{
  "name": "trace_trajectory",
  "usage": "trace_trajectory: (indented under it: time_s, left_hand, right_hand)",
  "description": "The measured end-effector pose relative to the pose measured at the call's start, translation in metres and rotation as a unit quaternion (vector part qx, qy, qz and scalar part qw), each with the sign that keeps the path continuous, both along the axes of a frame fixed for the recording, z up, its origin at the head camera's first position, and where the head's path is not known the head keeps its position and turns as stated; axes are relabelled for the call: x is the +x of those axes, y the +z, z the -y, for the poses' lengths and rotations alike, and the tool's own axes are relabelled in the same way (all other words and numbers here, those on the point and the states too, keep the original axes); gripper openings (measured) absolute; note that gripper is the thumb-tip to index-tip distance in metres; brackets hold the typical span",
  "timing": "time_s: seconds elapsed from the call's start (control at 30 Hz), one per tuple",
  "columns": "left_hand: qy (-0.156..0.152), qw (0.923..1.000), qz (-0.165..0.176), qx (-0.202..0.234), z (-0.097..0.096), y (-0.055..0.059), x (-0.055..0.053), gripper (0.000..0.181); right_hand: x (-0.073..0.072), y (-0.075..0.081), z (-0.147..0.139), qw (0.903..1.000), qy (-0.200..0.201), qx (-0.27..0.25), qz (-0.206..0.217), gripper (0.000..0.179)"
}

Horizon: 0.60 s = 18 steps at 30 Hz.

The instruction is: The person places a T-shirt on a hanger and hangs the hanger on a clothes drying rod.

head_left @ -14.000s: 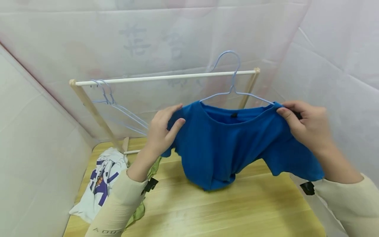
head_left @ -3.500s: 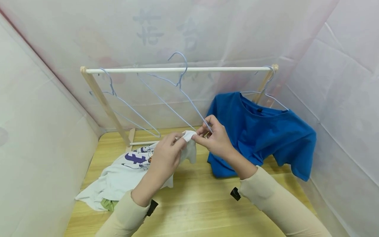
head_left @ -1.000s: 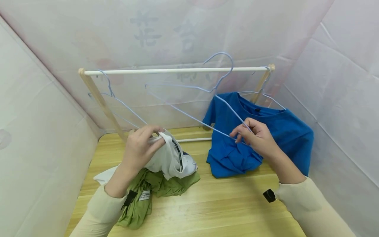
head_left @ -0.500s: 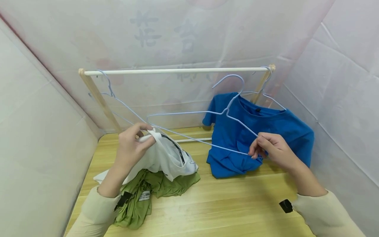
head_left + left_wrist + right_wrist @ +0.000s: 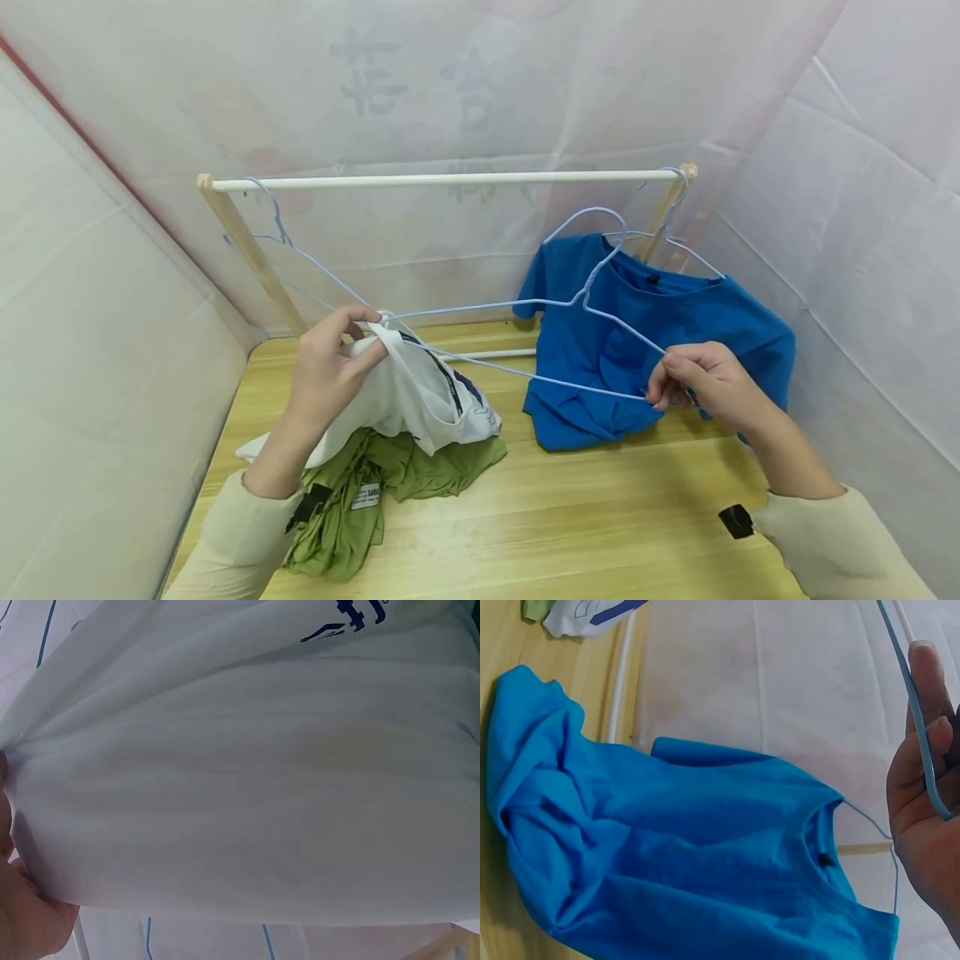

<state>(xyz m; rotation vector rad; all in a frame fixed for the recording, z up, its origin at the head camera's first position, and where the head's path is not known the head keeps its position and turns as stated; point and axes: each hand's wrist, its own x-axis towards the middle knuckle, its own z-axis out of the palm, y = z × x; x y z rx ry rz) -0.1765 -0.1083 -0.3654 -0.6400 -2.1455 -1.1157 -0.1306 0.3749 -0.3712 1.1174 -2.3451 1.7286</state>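
We find the white shirt [image 5: 397, 396] in front of the rack, left of the middle, its neck lifted and its lower part draped over a green garment [image 5: 341, 500] on the table [image 5: 540, 525]. Our left hand [image 5: 330, 362] pinches the white collar between thumb and fingers, the gap nearly closed on the cloth; in the left wrist view the pale fabric fills most of what we see, with dark print near the top. Our right hand [image 5: 708, 379], fingers curled in and thumb bent over, grips one end of a light blue wire hanger [image 5: 587, 293], whose hook points up, away from the rack's bar. The hanger's other end reaches the collar at the left fingertips; whether it sits inside the neck we cannot tell. A white label [image 5: 366, 495] shows on the green garment. Just behind our right hand, a blue T-shirt [image 5: 678, 312] hangs on a second hanger [image 5: 665, 235] at the right end of the rack [image 5: 450, 180], its lower part bunched on the wood. A third hanger [image 5: 281, 237] hooks over the bar's left end. Pale cloth walls [image 5: 450, 92] with faint characters surround the table.
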Motion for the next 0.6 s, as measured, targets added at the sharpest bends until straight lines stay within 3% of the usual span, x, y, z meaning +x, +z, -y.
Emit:
trace_trajectory:
  time_s: [0.13,0.27,0.37,0.5,0.6]
  left_hand:
    - [-0.008,0.9998,-0.015,-0.008,0.000,0.000,-0.001,0.019]
    - [-0.049,0.9980,-0.014,-0.037,0.000,0.001,0.001,0.021]
    - [-0.076,0.9943,-0.013,-0.074,-0.002,0.002,0.004,0.026]
    - [-0.076,0.9882,-0.030,-0.129,-0.009,0.005,0.009,0.029]
    - [-0.099,0.9835,-0.037,-0.147,-0.015,0.006,0.011,0.026]
  right_hand:
    - [-0.002,-0.001,0.001,0.9998,0.017,-0.001,0.005,0.047]
    - [-0.004,-0.004,0.005,0.9992,0.038,0.002,0.005,0.047]
    - [-0.006,-0.005,0.010,0.9987,0.049,0.008,0.004,0.047]
    - [-0.011,-0.005,0.020,0.9980,0.060,0.017,0.008,0.046]
    - [-0.013,-0.004,0.029,0.9978,0.061,0.025,0.007,0.046]
